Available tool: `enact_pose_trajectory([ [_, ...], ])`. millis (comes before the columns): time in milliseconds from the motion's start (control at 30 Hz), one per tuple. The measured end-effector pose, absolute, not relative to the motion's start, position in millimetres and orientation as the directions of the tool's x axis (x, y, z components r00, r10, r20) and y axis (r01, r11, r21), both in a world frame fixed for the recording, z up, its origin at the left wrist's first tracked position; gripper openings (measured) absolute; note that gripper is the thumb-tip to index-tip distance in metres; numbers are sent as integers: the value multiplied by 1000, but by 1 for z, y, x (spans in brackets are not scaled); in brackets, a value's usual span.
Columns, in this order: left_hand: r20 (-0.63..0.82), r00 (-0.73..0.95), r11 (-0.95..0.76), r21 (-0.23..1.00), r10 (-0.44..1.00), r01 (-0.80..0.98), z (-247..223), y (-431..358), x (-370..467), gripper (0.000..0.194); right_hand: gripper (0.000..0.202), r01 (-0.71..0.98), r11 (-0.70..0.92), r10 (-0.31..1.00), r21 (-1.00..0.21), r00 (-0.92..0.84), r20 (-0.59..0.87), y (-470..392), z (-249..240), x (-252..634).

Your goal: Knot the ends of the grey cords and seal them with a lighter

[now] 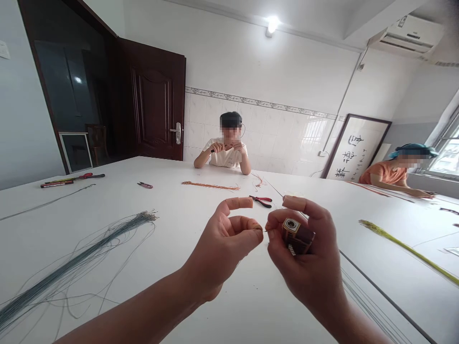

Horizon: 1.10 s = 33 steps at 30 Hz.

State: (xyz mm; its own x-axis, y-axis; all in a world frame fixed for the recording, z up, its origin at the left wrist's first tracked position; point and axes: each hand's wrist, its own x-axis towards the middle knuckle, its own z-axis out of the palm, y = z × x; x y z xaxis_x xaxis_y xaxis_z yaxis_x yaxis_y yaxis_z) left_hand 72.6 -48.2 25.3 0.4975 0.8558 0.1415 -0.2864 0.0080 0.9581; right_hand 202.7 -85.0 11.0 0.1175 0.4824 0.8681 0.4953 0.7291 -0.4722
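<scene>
Above the middle of the white table (pixel 229 296), my left hand (pixel 233 239) pinches with thumb and index finger, close to my right hand. A thin dark wire (pixel 265 231) shows in the small gap between the two pinches. My right hand (pixel 308 248) pinches the wire's other side between thumb and index finger. It also keeps a small dark brown block with gold-coloured trim (pixel 301 236) against its palm; a round ring marks the block's end. Most of the wire is hidden by the fingers. Beyond my hands lie red-and-black pliers (pixel 263 201).
A bundle of grey-green wires (pixel 89 253) spreads across the left. Orange wires (pixel 211 185) and small snips (pixel 145 185) lie farther back. At right is a yellow-green wire bundle (pixel 405 246). One person (pixel 229 148) sits opposite, another (pixel 390 169) at far right.
</scene>
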Motion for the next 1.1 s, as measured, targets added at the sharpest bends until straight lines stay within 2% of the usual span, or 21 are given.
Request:
enact_pose_trajectory([
  [133,152,489,-2,956,859,-294,24,-46,73,46,41,490,722,497,-488,122,859,-82,8,203],
  [267,179,482,-40,958,858,-284,23,-45,73,54,44,526,715,459,-460,143,877,-80,4,203],
  [567,147,526,-5,965,838,-262,22,-45,73,44,51,530,711,473,-463,127,872,-79,-3,206],
  [667,153,541,6,960,827,-281,23,-46,73,45,43,527,682,493,-507,181,851,-80,2,208],
  [800,158,507,-9,959,847,-283,25,-47,72,47,29,467,630,604,-620,207,770,-84,11,209],
  [1100,200,441,-89,961,875,-261,24,-47,76,49,30,439,595,651,-673,229,724,-79,3,207],
])
